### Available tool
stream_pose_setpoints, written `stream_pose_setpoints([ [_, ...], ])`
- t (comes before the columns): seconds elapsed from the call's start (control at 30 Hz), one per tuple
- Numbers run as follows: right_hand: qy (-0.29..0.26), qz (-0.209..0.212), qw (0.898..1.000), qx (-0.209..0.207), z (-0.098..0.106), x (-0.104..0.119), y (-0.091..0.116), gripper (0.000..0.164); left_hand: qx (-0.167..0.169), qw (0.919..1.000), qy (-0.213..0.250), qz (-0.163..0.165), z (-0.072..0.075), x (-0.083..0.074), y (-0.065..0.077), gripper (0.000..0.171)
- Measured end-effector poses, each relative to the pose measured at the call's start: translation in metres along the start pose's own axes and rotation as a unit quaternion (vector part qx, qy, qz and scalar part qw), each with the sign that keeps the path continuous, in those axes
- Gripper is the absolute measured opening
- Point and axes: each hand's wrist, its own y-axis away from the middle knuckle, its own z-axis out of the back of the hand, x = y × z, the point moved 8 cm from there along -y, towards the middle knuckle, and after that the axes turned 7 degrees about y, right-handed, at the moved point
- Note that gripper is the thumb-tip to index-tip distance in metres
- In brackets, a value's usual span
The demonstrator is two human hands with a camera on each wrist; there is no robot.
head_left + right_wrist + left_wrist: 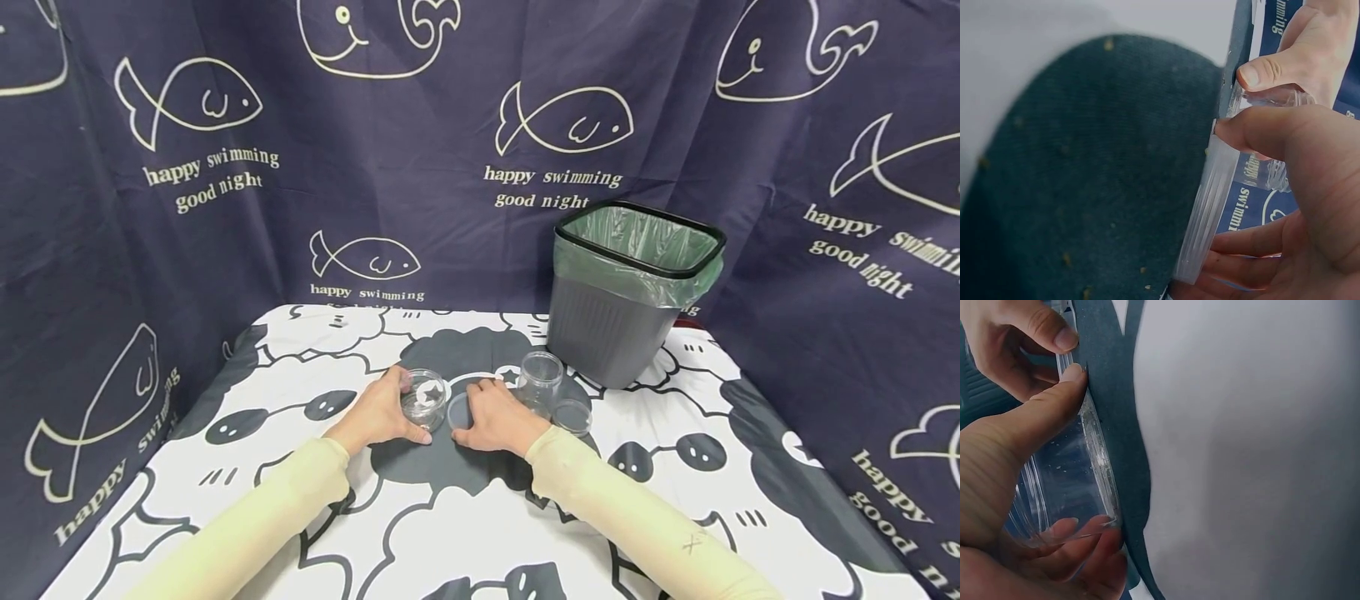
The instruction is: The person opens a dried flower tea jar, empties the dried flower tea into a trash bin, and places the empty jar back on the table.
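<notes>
A clear round plastic jar (424, 408) sits on the dark patch of the tablecloth, and my left hand (381, 410) grips it from the left. Seen from the left wrist, the thumb lies along one side of the jar (1063, 475) and the fingers curl round the other. Just to its right, my right hand (497, 417) holds a clear round lid (459, 412) by the edge, low at the cloth. The right wrist view shows the lid's ridged rim (1207, 209) between thumb and fingers. Both thumbs are close together.
Right of my right hand stands another clear jar (540, 373), with a second clear lid (573, 417) lying beside it. Behind them is a grey bin (611, 329) with a green liner. A dark blue printed curtain (450, 167) surrounds the patterned tablecloth (465, 533).
</notes>
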Motion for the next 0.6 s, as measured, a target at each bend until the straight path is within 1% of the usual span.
stream_pose_setpoints([
  [0.27, -0.008, -0.001, 1.000, 0.004, -0.0017, -0.0009, 0.0003, 0.082, 0.002, 0.9998, -0.015, 0.009, -0.0028, 0.0007, 0.0007, 0.112],
  [0.6, -0.010, -0.006, 1.000, 0.006, -0.0024, -0.0033, -0.0012, 0.082, 0.004, 0.9997, -0.021, 0.009, -0.0032, -0.0001, -0.0005, 0.114],
])
